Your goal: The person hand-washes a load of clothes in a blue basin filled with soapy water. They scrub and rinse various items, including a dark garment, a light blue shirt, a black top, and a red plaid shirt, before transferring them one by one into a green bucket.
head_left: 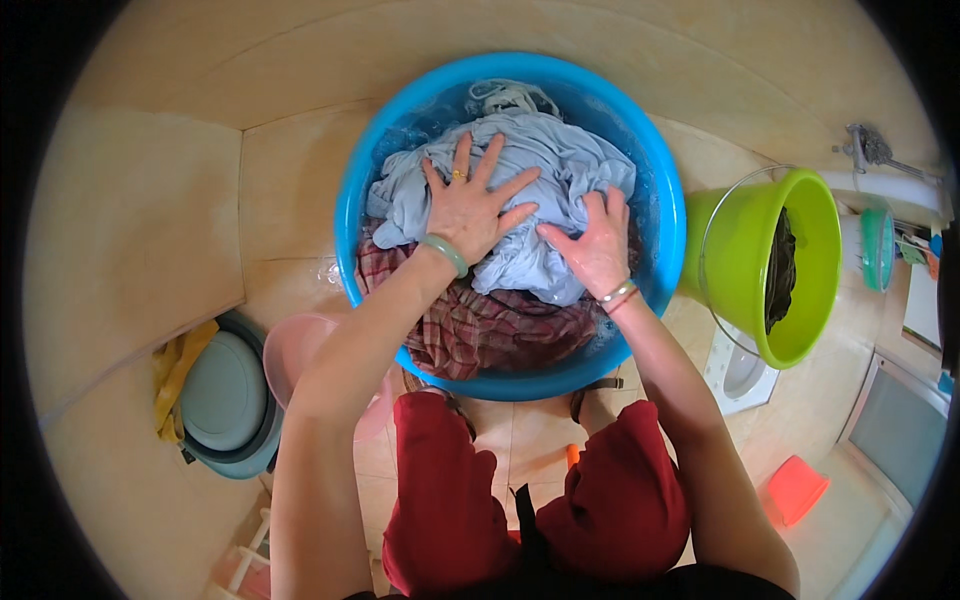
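Two bare hands pressing wet laundry in a round blue plastic basin [352, 235] on a tiled floor

Nearest, a red-checked cloth [490, 335] is lying soaked; beyond it the right hand [597, 245] is closing, fingers curled, on the pale blue soft garment [545, 160], while the left hand [472, 205] is spreading flat on it, gripping nothing; the fabric is likely handling heavy, limp and slippery, best gathered in bunched folds; a lime green plastic bucket [745, 240] is standing just right

1. The scene is taken from a single head-worn fisheye camera, aimed steeply down over the person's lap; forearms enter from the lower edge.
2. A blue basin [510, 225] is framed close, just above centre; tiled floor [140, 230] is bent toward the dark circular rim.
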Action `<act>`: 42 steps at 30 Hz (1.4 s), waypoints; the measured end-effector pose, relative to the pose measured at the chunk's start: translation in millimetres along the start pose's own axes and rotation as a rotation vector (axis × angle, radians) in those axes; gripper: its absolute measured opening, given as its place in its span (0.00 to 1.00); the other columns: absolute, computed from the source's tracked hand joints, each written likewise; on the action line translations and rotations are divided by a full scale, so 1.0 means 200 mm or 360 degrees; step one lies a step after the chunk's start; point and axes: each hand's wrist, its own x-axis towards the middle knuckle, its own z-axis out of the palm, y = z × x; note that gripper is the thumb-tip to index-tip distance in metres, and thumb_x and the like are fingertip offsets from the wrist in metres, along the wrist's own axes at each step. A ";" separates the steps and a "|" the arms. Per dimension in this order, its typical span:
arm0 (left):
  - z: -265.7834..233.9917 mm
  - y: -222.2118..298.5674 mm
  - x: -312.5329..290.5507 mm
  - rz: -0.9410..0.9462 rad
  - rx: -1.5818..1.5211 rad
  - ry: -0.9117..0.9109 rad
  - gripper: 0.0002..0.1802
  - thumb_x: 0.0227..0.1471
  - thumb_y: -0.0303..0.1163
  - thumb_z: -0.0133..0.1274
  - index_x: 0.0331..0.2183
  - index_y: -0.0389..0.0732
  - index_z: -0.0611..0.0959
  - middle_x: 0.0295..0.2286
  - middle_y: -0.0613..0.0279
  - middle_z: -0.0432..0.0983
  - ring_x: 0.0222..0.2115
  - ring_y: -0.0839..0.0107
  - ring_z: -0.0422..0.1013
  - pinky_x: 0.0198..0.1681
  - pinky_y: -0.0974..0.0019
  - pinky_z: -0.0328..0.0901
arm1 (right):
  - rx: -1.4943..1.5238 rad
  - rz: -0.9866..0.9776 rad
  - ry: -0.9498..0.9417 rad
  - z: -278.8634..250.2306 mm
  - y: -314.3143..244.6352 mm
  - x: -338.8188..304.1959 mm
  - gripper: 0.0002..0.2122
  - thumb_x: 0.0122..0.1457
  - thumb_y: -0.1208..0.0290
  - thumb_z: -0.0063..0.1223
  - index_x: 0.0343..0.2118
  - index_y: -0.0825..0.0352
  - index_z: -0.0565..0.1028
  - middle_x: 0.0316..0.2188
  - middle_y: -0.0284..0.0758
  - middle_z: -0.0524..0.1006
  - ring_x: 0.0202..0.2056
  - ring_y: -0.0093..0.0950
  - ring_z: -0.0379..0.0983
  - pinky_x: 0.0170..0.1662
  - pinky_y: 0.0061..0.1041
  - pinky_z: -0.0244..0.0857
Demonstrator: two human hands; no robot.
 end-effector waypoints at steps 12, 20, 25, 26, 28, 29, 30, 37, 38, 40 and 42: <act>0.24 -0.05 0.06 -0.0133 0.0120 -0.0326 0.28 0.58 0.59 0.39 0.59 0.66 0.66 0.61 0.59 0.54 0.63 0.46 0.46 0.56 0.20 0.41 | 0.0353 0.0472 -0.0191 0.15 0.12 0.17 0.32 0.52 0.44 0.59 0.51 0.66 0.71 0.49 0.52 0.71 0.51 0.51 0.66 0.52 0.41 0.63; 0.23 -0.07 0.20 -0.0277 -0.0072 -0.0781 0.28 0.60 0.56 0.36 0.57 0.55 0.68 0.60 0.58 0.55 0.63 0.48 0.47 0.60 0.26 0.41 | -0.0290 0.0299 -0.0250 0.30 0.22 0.25 0.26 0.56 0.42 0.50 0.50 0.57 0.75 0.51 0.49 0.70 0.51 0.53 0.63 0.56 0.45 0.58; 0.30 -0.12 0.24 -0.0262 -0.0010 -0.0803 0.28 0.59 0.53 0.41 0.58 0.56 0.67 0.60 0.58 0.56 0.62 0.49 0.49 0.59 0.28 0.44 | -0.0278 0.0430 -0.0422 0.33 0.25 0.30 0.23 0.59 0.47 0.50 0.53 0.55 0.73 0.52 0.49 0.69 0.53 0.52 0.64 0.53 0.45 0.63; 0.32 -0.13 0.23 -0.0248 -0.0025 -0.0732 0.27 0.59 0.52 0.42 0.57 0.56 0.68 0.60 0.57 0.56 0.62 0.48 0.49 0.59 0.28 0.44 | -0.0298 0.0436 -0.0439 0.34 0.26 0.31 0.23 0.59 0.48 0.50 0.53 0.54 0.72 0.53 0.49 0.69 0.53 0.52 0.65 0.52 0.45 0.64; 0.35 -0.15 0.22 -0.0262 -0.0040 -0.0674 0.26 0.59 0.50 0.43 0.57 0.56 0.69 0.59 0.56 0.57 0.62 0.48 0.50 0.59 0.28 0.44 | -0.0248 0.0494 -0.0457 0.37 0.29 0.33 0.21 0.59 0.51 0.51 0.53 0.54 0.73 0.52 0.47 0.70 0.52 0.48 0.67 0.51 0.43 0.66; 0.33 -0.14 0.26 -0.0283 -0.0043 -0.0692 0.25 0.59 0.50 0.44 0.57 0.56 0.69 0.59 0.56 0.58 0.62 0.48 0.51 0.59 0.29 0.44 | -0.0223 0.0531 -0.0467 0.39 0.31 0.34 0.20 0.59 0.53 0.52 0.53 0.54 0.73 0.52 0.46 0.70 0.52 0.47 0.68 0.51 0.43 0.66; 0.31 -0.11 0.30 -0.0277 -0.0058 -0.0694 0.25 0.58 0.50 0.44 0.56 0.57 0.70 0.59 0.56 0.59 0.62 0.48 0.51 0.60 0.30 0.45 | -0.0284 0.0386 -0.0386 0.42 0.42 0.33 0.20 0.58 0.52 0.52 0.52 0.53 0.73 0.53 0.45 0.70 0.52 0.45 0.68 0.51 0.42 0.67; 0.34 -0.17 0.37 -0.0347 -0.0136 -0.0762 0.28 0.55 0.56 0.45 0.55 0.59 0.73 0.58 0.58 0.64 0.62 0.54 0.53 0.60 0.34 0.46 | -0.0454 0.0317 -0.0712 0.35 0.36 0.41 0.23 0.59 0.47 0.48 0.52 0.56 0.73 0.56 0.46 0.68 0.53 0.45 0.69 0.49 0.43 0.68; 0.35 -0.18 0.42 -0.0322 -0.0127 -0.0819 0.28 0.55 0.58 0.45 0.55 0.60 0.74 0.57 0.58 0.64 0.61 0.53 0.54 0.59 0.36 0.49 | -0.0481 0.0336 -0.0715 0.36 0.38 0.43 0.22 0.60 0.48 0.47 0.53 0.55 0.73 0.56 0.46 0.68 0.53 0.45 0.69 0.49 0.43 0.68; 0.38 -0.18 0.46 -0.0262 -0.0056 -0.0795 0.28 0.54 0.59 0.45 0.55 0.62 0.74 0.58 0.59 0.64 0.61 0.53 0.55 0.58 0.37 0.51 | -0.0419 0.0606 -0.0737 0.39 0.43 0.50 0.20 0.62 0.53 0.45 0.54 0.54 0.72 0.57 0.45 0.68 0.53 0.45 0.69 0.50 0.43 0.68; 0.40 -0.17 0.43 -0.0220 0.0071 -0.0641 0.27 0.53 0.57 0.46 0.55 0.65 0.74 0.58 0.60 0.63 0.61 0.52 0.54 0.57 0.37 0.51 | -0.0339 0.0769 -0.0765 0.39 0.40 0.52 0.18 0.63 0.58 0.44 0.55 0.52 0.72 0.58 0.43 0.68 0.53 0.45 0.69 0.52 0.42 0.67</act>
